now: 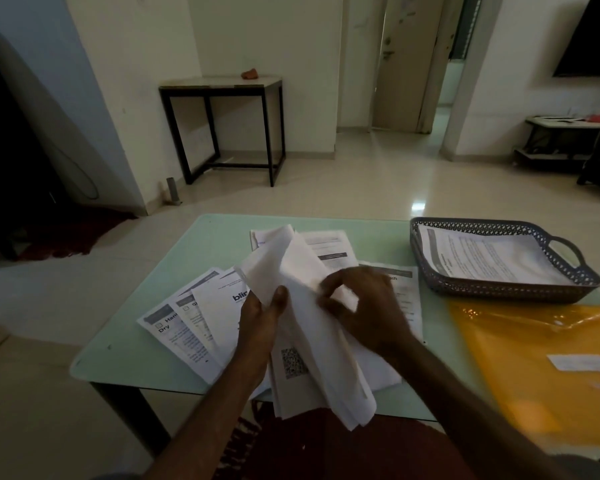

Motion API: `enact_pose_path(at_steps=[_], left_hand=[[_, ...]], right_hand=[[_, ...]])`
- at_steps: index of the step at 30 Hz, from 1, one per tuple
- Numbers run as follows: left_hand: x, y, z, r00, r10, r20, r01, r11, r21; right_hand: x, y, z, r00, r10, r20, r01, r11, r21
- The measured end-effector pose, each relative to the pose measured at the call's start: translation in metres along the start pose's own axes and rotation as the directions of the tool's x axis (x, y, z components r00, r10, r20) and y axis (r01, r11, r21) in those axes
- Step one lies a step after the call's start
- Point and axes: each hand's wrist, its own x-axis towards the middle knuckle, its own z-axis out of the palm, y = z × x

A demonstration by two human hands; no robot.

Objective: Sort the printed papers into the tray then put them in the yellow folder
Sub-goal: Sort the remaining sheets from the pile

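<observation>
I'm gripping the papers (326, 358) with left hand (261, 318) and right hand (368, 304); the tray (499, 293) is sitting right of the papers, nearer my right hand.

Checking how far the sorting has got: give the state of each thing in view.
left hand, grips the bundle.
right hand, pinches a sheet of the bundle.
bundle, held up over the table, bent.
tray, on the table, holds printed sheets.
folder, lies flat, touched by neither hand.
loose papers, spread on the table, print up.
</observation>
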Motion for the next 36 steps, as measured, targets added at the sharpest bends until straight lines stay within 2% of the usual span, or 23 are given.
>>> enact_pose_path(at_steps=[1, 3, 6, 9, 11, 13, 16, 18, 20, 22, 24, 26, 27, 30, 33, 36], left_hand=[[-0.001, 0.003, 0.001, 1.0, -0.022, -0.013, 0.021, 1.0, -0.018], [0.001, 0.009, 0.002, 0.996, -0.076, -0.036, 0.074, 0.995, -0.07], [0.002, 0.013, 0.002, 0.995, -0.097, -0.034, 0.094, 0.993, -0.072], [-0.002, 0.013, 0.005, 0.987, -0.153, 0.054, 0.159, 0.978, -0.133], [-0.004, 0.011, 0.005, 0.993, -0.115, 0.021, 0.116, 0.991, -0.068], [-0.005, 0.01, 0.003, 0.997, -0.069, -0.036, 0.069, 0.998, -0.005], [-0.001, 0.005, -0.002, 0.998, -0.046, -0.052, 0.049, 0.998, 0.041], [0.0, 0.004, -0.001, 0.996, -0.041, -0.073, 0.045, 0.998, 0.047], [0.001, 0.004, 0.0, 0.996, -0.027, -0.081, 0.032, 0.998, 0.059], [0.004, 0.0, 0.001, 0.996, -0.036, -0.086, 0.041, 0.998, 0.057], [0.007, -0.005, -0.001, 0.993, -0.053, -0.107, 0.058, 0.997, 0.048], [0.009, -0.009, -0.004, 0.99, -0.063, -0.122, 0.069, 0.997, 0.042], [0.009, -0.011, -0.006, 0.99, -0.073, -0.122, 0.079, 0.996, 0.046], [0.011, -0.016, -0.009, 0.971, -0.203, -0.125, 0.215, 0.973, 0.086], [0.012, -0.015, -0.003, 0.936, -0.343, -0.076, 0.352, 0.922, 0.16], [0.008, -0.015, -0.002, 0.969, -0.241, -0.044, 0.245, 0.954, 0.172]], right_hand=[[-0.003, -0.005, 0.006, 0.996, -0.007, 0.086, 0.005, 1.0, 0.028], [-0.006, -0.012, 0.014, 0.986, -0.001, 0.165, -0.008, 0.998, 0.055], [-0.006, -0.018, 0.017, 0.983, -0.008, 0.185, -0.012, 0.995, 0.104], [-0.009, -0.026, 0.019, 0.972, -0.023, 0.236, -0.01, 0.991, 0.137], [-0.012, -0.031, 0.021, 0.959, -0.066, 0.276, 0.01, 0.98, 0.199], [-0.009, -0.032, 0.018, 0.973, -0.052, 0.223, -0.025, 0.943, 0.331], [0.002, -0.023, 0.007, 0.987, 0.158, -0.018, -0.144, 0.937, 0.318], [0.006, -0.004, 0.0, 0.921, 0.372, -0.114, -0.327, 0.898, 0.294], [0.006, 0.015, -0.006, 0.821, 0.571, -0.001, -0.532, 0.765, 0.362], [0.005, 0.027, -0.013, 0.752, 0.641, 0.152, -0.627, 0.625, 0.465], [0.008, 0.026, -0.02, 0.789, 0.576, 0.216, -0.581, 0.582, 0.569], [0.01, 0.014, -0.025, 0.866, 0.423, 0.265, -0.487, 0.599, 0.635], [0.009, 0.007, -0.024, 0.876, 0.363, 0.318, -0.482, 0.62, 0.619], [-0.003, -0.003, -0.009, 0.785, 0.337, 0.52, -0.586, 0.676, 0.447], [-0.012, -0.006, 0.003, 0.738, 0.365, 0.567, -0.636, 0.655, 0.407], [-0.01, -0.006, 0.007, 0.739, 0.382, 0.555, -0.646, 0.635, 0.423]])
